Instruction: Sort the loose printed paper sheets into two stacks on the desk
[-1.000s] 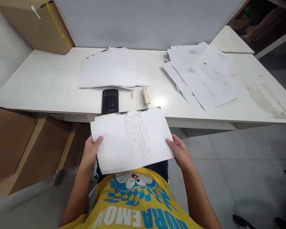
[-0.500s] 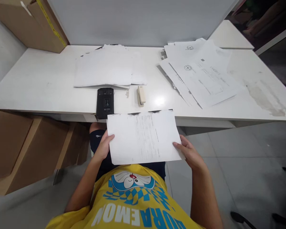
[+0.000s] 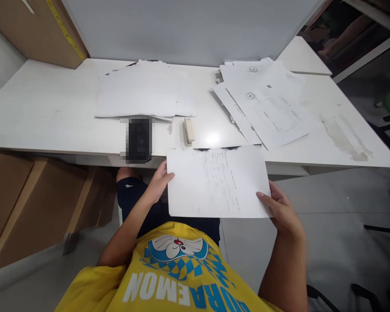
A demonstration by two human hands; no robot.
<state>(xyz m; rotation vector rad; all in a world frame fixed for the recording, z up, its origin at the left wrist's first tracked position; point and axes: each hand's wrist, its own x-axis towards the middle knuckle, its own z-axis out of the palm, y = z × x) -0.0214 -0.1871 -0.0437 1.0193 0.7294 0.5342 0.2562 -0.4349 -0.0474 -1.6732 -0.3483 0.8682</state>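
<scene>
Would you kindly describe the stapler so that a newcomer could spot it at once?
On the white desk, find the left-hand papers. In front of them sit two smaller things: a blurred dark object and, to its right, the stapler, slimmer and cream-coloured.

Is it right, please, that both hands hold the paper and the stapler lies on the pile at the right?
Not quite: the head view shows the stapler on the desk, not on the right pile. The left hand and right hand do hold the paper.
</scene>
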